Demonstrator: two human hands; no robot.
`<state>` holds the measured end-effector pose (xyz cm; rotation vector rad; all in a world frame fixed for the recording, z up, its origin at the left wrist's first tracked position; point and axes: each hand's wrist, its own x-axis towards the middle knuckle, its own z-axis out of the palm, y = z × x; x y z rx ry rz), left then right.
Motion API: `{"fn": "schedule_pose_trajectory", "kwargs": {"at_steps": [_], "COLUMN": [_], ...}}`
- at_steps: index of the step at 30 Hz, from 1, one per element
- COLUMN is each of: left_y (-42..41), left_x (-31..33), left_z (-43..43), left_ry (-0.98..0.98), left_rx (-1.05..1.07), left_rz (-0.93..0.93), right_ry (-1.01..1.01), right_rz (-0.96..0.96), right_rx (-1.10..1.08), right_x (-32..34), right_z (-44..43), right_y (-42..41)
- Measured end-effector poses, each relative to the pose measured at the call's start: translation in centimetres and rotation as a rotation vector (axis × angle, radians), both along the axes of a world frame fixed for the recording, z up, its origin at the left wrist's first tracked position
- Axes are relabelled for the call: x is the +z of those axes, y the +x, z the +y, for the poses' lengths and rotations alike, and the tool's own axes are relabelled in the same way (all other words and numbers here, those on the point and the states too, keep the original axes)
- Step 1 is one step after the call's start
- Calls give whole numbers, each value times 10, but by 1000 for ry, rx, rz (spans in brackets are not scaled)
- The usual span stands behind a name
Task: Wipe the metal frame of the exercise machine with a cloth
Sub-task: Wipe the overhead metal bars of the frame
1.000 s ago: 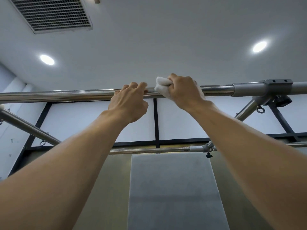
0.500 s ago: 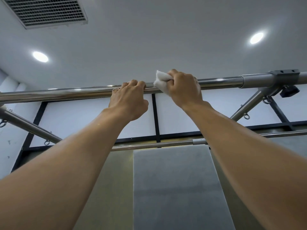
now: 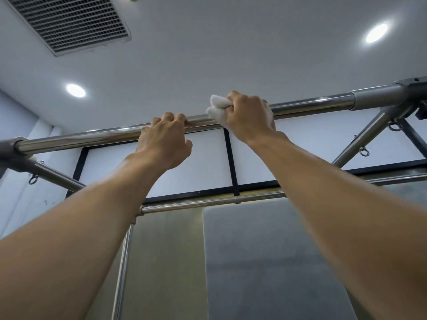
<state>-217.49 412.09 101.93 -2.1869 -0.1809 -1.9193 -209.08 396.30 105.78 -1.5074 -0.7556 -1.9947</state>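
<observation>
A shiny metal top bar (image 3: 92, 136) of the exercise machine runs overhead from lower left to upper right. My left hand (image 3: 165, 140) hooks its fingers over the bar near the middle. Just to its right, my right hand (image 3: 249, 116) grips a bunched white cloth (image 3: 217, 109) wrapped against the same bar. Part of the cloth sticks out to the left of my fingers. Both arms reach up from below.
Grey joint sleeves sit at the bar's right end (image 3: 379, 95) and left end (image 3: 9, 146). Diagonal braces (image 3: 360, 144) carry eye hooks. A lower crossbar (image 3: 208, 202) and an upright post (image 3: 122, 262) stand behind. A ceiling vent (image 3: 69, 21) and round ceiling lights are above.
The view has swung so the bar now tilts up to the right and its left joint shows. Both hands stay close together on the bar, the right still holding the cloth.
</observation>
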Motion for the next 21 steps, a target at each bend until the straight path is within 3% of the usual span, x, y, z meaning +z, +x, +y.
{"fn": "schedule_pose_trajectory", "kwargs": {"at_steps": [5, 10, 18, 21], "left_y": [-3, -3, -1, -1], "left_x": [0, 1, 1, -1], "left_z": [8, 13, 36, 50], "left_ry": [0, 7, 20, 2], "left_rx": [-4, -34, -93, -104], "left_rz": [9, 15, -55, -93], "right_ry": [-168, -55, -91, -140], "right_rz": [-142, -248, -59, -133], "right_rx": [-43, 99, 4, -51], "right_x": [-12, -28, 0, -5], "right_z": [37, 26, 37, 63], "right_y": [-1, 17, -11, -12]}}
